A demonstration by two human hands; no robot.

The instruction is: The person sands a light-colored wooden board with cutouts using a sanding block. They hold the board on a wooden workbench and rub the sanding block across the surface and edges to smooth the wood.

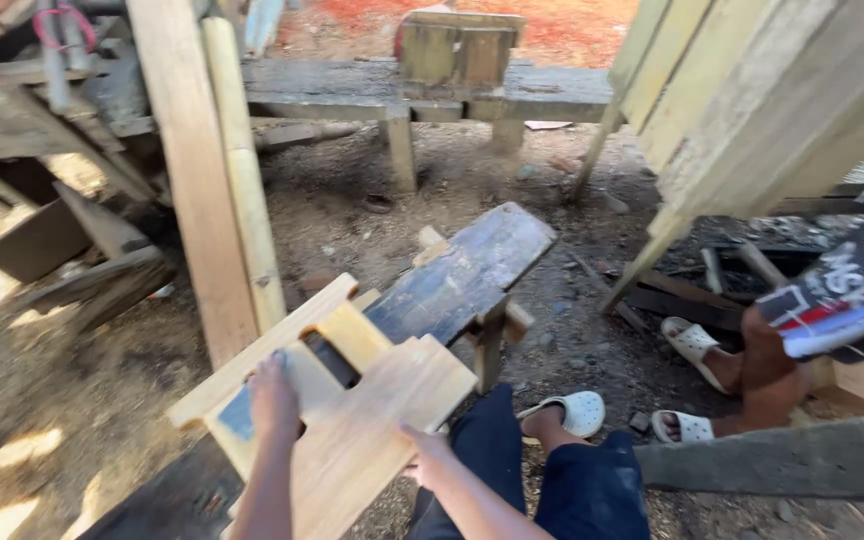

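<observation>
Open dirt ground point(352, 220) lies far of the dark bench point(462, 270), giving free passage. On the left, an upright plank point(192, 170) and pole point(242, 170) block the way. On the right, leaning boards point(742, 100) and another person's legs point(752, 370) close off that side.
</observation>
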